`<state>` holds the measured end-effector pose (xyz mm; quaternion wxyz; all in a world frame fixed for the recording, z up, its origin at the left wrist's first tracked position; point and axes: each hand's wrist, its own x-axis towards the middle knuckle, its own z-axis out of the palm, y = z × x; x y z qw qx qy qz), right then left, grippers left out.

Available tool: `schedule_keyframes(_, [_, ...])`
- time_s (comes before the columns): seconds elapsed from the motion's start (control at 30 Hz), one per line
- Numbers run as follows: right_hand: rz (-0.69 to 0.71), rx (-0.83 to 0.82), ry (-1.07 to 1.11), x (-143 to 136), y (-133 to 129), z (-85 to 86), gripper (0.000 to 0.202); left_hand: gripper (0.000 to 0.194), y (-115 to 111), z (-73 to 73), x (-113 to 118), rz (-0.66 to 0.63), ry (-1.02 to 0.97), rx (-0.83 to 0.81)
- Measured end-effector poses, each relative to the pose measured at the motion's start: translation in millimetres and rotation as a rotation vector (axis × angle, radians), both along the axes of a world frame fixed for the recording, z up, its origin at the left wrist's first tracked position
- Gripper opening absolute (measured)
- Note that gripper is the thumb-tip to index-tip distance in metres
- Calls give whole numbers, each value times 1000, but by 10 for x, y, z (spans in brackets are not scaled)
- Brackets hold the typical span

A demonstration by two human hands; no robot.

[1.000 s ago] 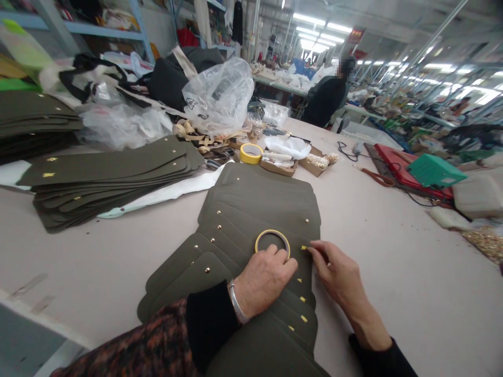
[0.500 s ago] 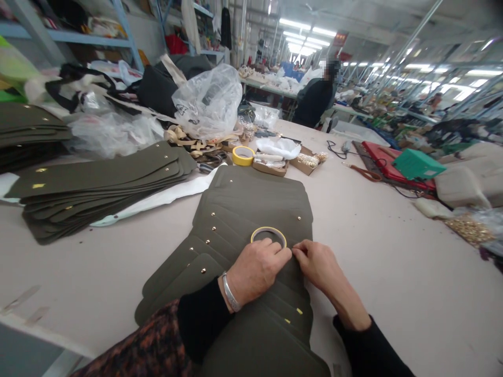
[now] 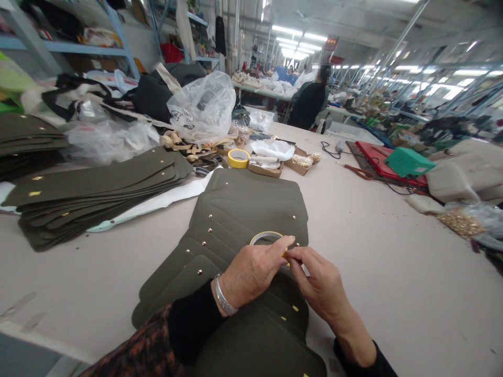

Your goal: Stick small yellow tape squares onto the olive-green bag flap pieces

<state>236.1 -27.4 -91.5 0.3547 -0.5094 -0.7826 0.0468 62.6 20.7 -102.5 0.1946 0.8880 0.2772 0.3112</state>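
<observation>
A nearly used-up roll of yellow tape (image 3: 264, 233) is in my left hand (image 3: 251, 275), its ring standing out beyond the fingers. My right hand (image 3: 322, 283) pinches at the roll's near right side, where a bit of yellow shows between the fingertips. The two hands meet there, above overlapping dark olive panels (image 3: 257, 196) fanned out on the table. Small gold studs (image 3: 199, 272) dot these panels. Short yellow tape pieces (image 3: 295, 309) stick to the lower ones.
More olive panels (image 3: 98, 180) lie stacked at the left. Behind are a clear plastic bag (image 3: 204, 107), a fuller yellow tape roll (image 3: 238, 158) and small boxes (image 3: 265, 168). A green box (image 3: 411, 161) stands at the right. A person (image 3: 310, 102) sits farther back.
My right hand has moved left against the tape roll and my left fingers. The left thumb and fingers have shifted on the roll. The whole view has swung slightly.
</observation>
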Motion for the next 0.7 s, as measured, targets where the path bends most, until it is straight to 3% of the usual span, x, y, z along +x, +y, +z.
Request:
schedule_keyframes(0.2, [-37, 122, -53, -3, 4, -71, 16, 15, -9, 16, 14, -4, 69, -73])
schedule_keyframes(0.33, [-101, 96, -27, -11, -33, -87, 15, 11, 6, 68, 26, -6, 107, -89])
schedule_keyframes(0.43, [-216, -68, 122, -41, -56, -49, 14, 15, 38, 121, 60, -6, 150, -32])
schedule_keyframes(0.57, [-303, -405, 572, -9, -2, -19, 18, 17, 69, 176, 136, -39, 153, 105])
schedule_keyframes(0.7, [-372, -536, 859, 246, 138, -129, 29, 17, 83, 143, 195, 17, 135, 165])
